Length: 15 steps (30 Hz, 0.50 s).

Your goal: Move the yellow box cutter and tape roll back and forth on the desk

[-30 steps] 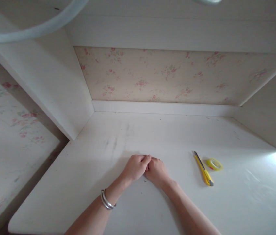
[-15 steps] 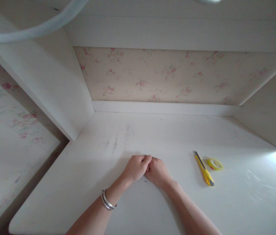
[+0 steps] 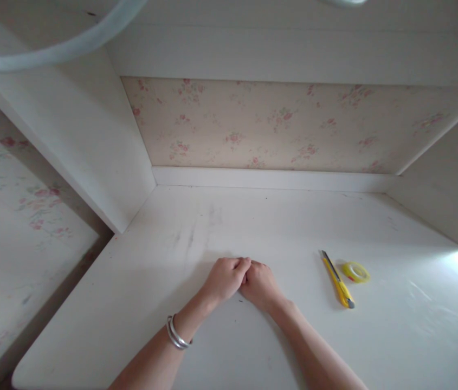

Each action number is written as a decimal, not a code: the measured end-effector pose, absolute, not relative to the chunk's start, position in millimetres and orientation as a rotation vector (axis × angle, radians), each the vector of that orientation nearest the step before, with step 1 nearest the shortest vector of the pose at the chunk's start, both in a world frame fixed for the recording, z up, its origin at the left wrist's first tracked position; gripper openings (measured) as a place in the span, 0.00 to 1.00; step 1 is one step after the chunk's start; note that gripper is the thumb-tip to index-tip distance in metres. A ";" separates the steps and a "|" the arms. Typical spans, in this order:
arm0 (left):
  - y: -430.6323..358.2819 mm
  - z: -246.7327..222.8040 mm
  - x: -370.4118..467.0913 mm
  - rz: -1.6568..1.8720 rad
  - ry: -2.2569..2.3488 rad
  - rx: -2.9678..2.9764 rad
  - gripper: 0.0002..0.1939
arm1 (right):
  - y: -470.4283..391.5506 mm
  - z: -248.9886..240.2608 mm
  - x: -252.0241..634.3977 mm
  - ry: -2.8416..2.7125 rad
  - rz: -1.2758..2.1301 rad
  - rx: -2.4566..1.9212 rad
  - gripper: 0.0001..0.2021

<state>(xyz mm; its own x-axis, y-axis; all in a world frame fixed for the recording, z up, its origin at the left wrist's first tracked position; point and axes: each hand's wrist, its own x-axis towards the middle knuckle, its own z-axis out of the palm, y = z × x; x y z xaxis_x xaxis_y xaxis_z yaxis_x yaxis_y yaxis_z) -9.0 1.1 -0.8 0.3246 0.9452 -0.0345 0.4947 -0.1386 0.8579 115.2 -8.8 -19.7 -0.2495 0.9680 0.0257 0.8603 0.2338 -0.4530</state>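
Observation:
My left hand (image 3: 226,277) and my right hand (image 3: 260,281) rest together on the white tabletop (image 3: 131,309), knuckles touching. Both are closed, with the fingers curled under and mostly hidden; no object shows in either. The left thumb lies against the right hand's curled fingers. Two silver bangles (image 3: 176,333) circle my left wrist. Over to the right of my right hand lies a yellow utility knife (image 3: 337,281), its dark tip pointing away from me. Just beside the knife is a roll of yellowish clear tape (image 3: 355,272), lying flat.
White side panels (image 3: 102,146) stand left and right of the desk, with a flowered wall (image 3: 261,124) behind it. A pale curved tube (image 3: 70,49) crosses the upper left. Grey smudges (image 3: 191,237) mark the top, and bright light falls on its right edge.

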 end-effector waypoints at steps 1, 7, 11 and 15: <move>1.1 -0.5 -9.0 0.691 1.291 1.773 0.29 | -8.9 -19.6 115.3 -2.210 0.505 -1.703 0.08; 1.2 0.6 -8.7 0.681 1.290 1.781 0.29 | -8.6 -21.8 115.8 -2.216 0.514 -1.704 0.08; 1.9 -0.3 -8.6 0.690 1.279 1.781 0.28 | -8.4 -21.1 115.4 -2.217 0.509 -1.712 0.09; 2.2 -0.8 -8.9 0.692 1.276 1.774 0.28 | -8.9 -19.0 114.9 -2.216 0.511 -1.725 0.09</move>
<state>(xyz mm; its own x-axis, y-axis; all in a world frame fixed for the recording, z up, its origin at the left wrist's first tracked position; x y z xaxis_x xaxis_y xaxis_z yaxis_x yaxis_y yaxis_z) -8.9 2.2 -0.8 0.3337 0.9422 -0.0300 0.4888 -0.1457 0.8602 114.9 -8.9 -19.0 -0.2435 0.9699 0.0083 0.8682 0.2218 -0.4440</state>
